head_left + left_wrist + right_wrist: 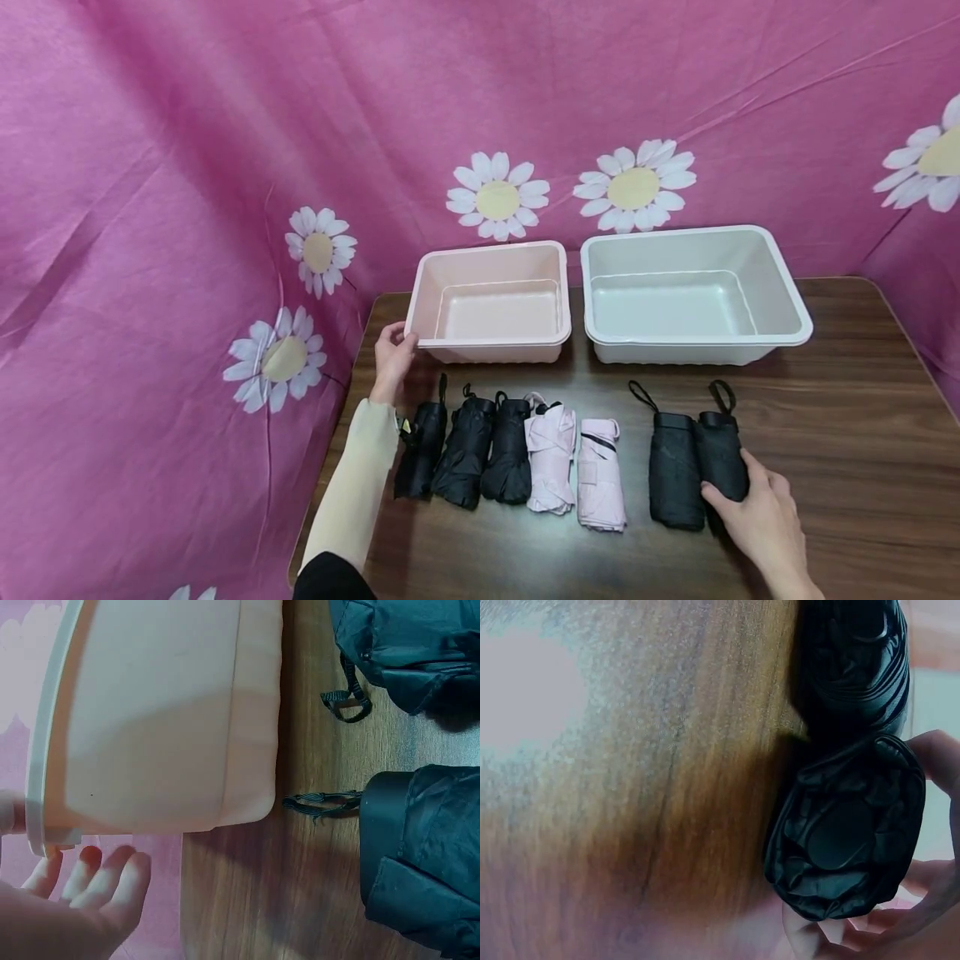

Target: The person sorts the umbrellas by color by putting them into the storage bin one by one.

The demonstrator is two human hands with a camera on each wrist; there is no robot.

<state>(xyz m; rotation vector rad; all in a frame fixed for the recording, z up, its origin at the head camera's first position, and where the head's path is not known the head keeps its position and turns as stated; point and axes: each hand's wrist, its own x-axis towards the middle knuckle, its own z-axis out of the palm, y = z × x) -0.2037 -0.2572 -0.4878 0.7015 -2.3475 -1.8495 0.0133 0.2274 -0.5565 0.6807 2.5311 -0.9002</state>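
The right hand (765, 512) has its thumb and fingers curled round the far-right black folded umbrella (723, 467), lying on the wooden table (862, 408) against its black neighbour (675, 475), and should squeeze both sides gently, while the left hand (393, 362) pinches the pink plastic bin (495, 354) at its corner rim.

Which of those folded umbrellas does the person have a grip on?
The black umbrella at the far right: the right hand grips it; no other umbrella is gripped.
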